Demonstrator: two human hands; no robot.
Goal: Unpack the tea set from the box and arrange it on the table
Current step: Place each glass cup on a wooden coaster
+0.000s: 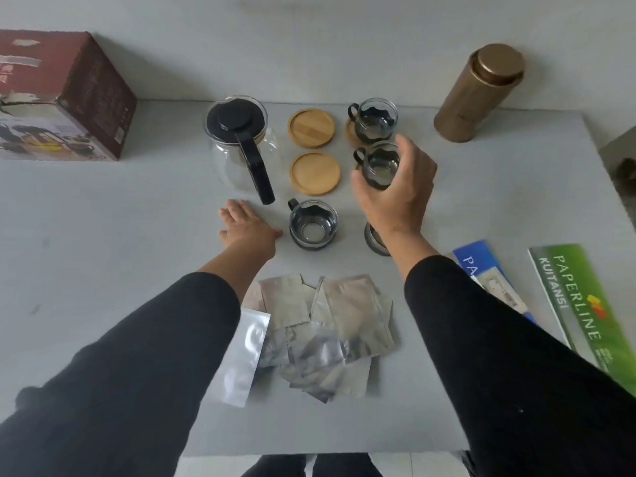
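Observation:
A glass teapot [241, 146] with a black lid and handle stands at the table's middle back. Two bare wooden coasters [311, 128] [315, 173] lie to its right. One glass cup [373, 120] sits on a far coaster. My right hand [395, 191] grips a second glass cup [377, 165] from the side, just in front of that one. A third cup [312, 224] stands on the table near my left hand [246, 225], which rests flat, fingers straight. A fourth cup [375, 241] is mostly hidden under my right wrist. The dark red box [65, 98] stands at far left.
A tall bronze tin canister [478, 94] stands at the back right. Several silver foil pouches [320, 335] lie in a heap near the front edge. Two receipt books, one blue [488, 277] and one green [585, 311], lie at the right.

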